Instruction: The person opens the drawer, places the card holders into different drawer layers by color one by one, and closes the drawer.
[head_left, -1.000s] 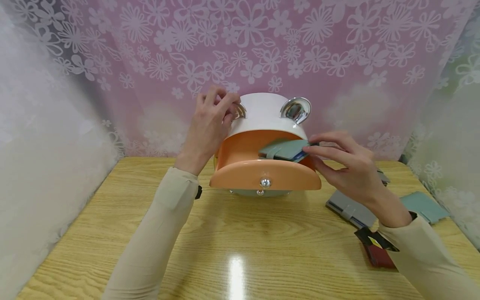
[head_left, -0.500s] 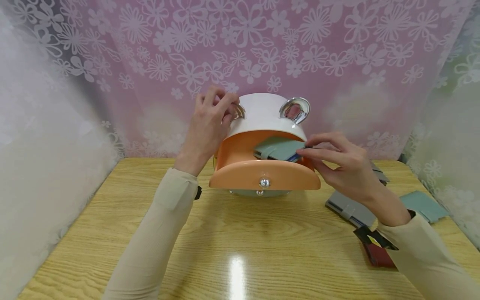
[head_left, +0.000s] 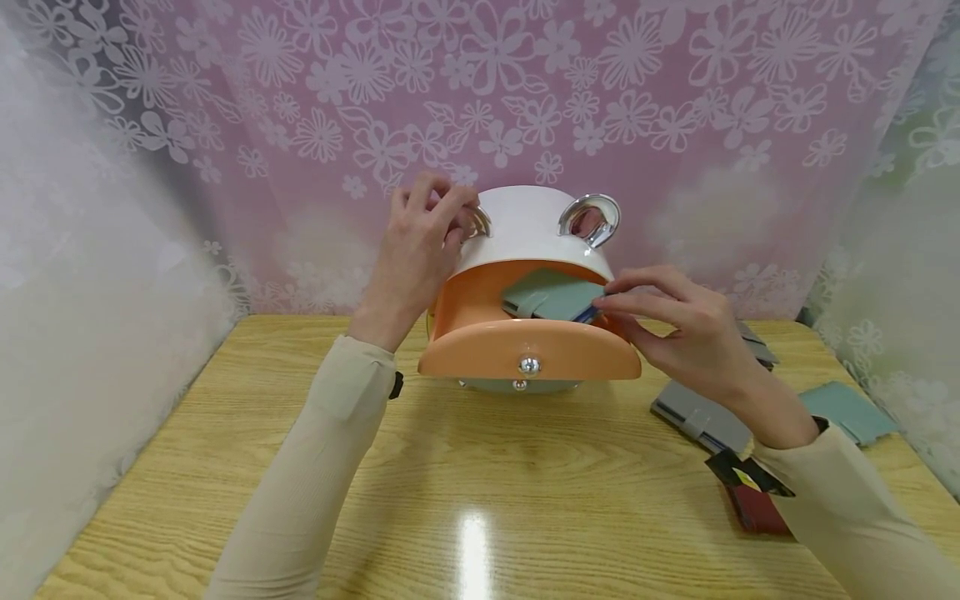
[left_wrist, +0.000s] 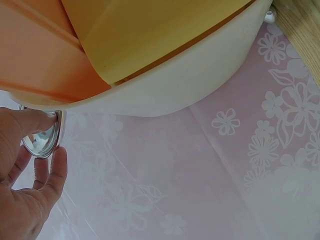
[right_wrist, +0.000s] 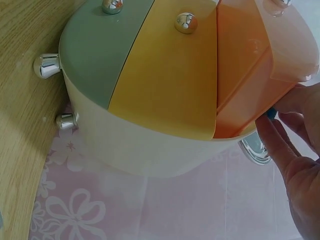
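A white rounded drawer box (head_left: 528, 212) with silver ears stands at the back of the table, its orange top drawer (head_left: 472, 354) pulled out. My left hand (head_left: 420, 246) grips the left silver ear (left_wrist: 42, 145) between thumb and fingers. With thumb and fingertips, my right hand (head_left: 690, 325) pinches the right end of a mint-green wallet (head_left: 551, 292), which lies tilted inside the drawer behind its front. Part of the wallet's lower edge is hidden by that front. Yellow (right_wrist: 170, 75) and green (right_wrist: 100, 55) drawers sit closed below it in the right wrist view.
At the right of the wooden table (head_left: 525, 483) lie a grey wallet (head_left: 708, 421), a second mint-green wallet (head_left: 855, 414) and a dark red wallet (head_left: 759, 510), partly under the right forearm. A flowered pink curtain (head_left: 300, 167) hangs close behind the box.
My right hand has moved slightly left, sliding the mint-green wallet further into the orange drawer. The left hand keeps its hold on the ear.
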